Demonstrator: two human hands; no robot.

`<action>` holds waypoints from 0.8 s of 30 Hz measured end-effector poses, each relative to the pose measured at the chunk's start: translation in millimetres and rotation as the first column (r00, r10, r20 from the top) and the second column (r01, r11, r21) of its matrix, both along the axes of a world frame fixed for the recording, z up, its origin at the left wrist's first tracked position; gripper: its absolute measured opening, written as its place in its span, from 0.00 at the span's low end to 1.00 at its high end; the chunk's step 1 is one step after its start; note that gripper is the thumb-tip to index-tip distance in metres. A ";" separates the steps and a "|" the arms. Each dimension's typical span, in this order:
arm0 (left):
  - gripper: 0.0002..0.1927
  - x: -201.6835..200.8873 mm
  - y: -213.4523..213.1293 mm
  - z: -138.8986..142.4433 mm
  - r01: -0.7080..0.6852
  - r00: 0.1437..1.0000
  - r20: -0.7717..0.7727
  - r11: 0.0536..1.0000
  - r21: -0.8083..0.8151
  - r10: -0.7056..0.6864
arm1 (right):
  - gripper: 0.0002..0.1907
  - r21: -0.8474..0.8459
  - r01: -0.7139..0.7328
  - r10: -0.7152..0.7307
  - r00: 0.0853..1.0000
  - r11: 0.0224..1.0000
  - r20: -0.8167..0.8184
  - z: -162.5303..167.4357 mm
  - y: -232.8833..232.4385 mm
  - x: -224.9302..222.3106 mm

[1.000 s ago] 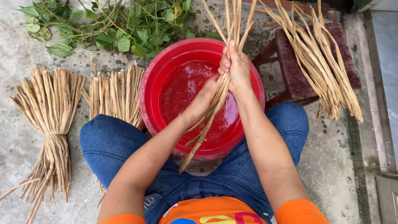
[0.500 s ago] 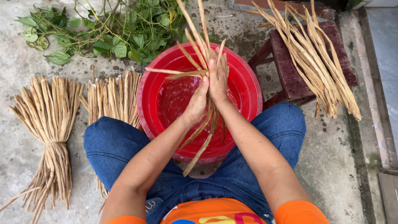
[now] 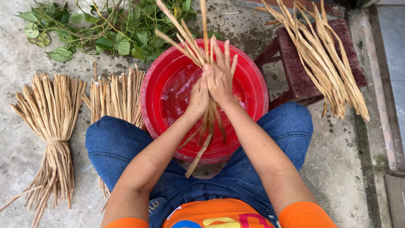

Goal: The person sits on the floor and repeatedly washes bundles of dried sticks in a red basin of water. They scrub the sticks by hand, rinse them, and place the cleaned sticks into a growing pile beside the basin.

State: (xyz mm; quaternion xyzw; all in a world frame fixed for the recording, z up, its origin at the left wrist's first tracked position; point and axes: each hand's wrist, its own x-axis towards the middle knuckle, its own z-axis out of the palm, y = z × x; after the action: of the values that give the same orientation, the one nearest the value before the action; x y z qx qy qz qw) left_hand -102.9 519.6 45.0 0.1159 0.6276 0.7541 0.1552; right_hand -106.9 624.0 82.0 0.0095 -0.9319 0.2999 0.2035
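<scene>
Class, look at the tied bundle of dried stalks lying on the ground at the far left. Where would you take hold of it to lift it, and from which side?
Grip the tied bundle at its narrow waist, where the stalks are bound together. It fans out above and below, so the waist is the only part one hand could close around. Come from above, since it lies flat on the concrete floor.

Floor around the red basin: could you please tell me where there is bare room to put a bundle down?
Bare concrete lies right of the stool and right knee, and at far left beyond the tied bundle. Crowded: leaves behind the basin, loose strips at its left, both hands above it pressing strips.
</scene>
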 end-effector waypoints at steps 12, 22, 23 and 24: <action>0.29 34.4 -3.7 22.2 0.332 0.934 0.150 0.943 -0.026 -0.324 | 0.17 -0.996 -0.072 0.400 0.913 -0.046 -0.085 38.7 45.6 -7.6; 0.16 38.0 -7.6 48.3 0.248 0.968 0.037 0.930 -0.270 -0.247 | 0.18 -0.996 -0.089 0.002 0.996 -0.018 -0.089 62.8 54.2 -6.1; 0.15 31.5 -10.7 47.6 0.250 0.967 0.115 0.939 -0.237 -0.229 | 0.18 -0.997 -0.057 -0.062 0.996 0.049 -0.060 68.6 48.1 -2.9; 0.14 21.4 -16.3 46.2 0.200 0.975 0.130 0.964 -0.173 -0.179 | 0.14 -0.996 -0.083 -0.073 0.994 -0.021 -0.082 72.1 39.9 0.6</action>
State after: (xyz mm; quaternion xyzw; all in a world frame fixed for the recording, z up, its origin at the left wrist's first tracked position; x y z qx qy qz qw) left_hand -81.4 503.3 91.2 0.1176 0.6713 0.6793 0.2721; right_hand -106.3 663.8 154.1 -0.1190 -0.4246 0.8752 0.1988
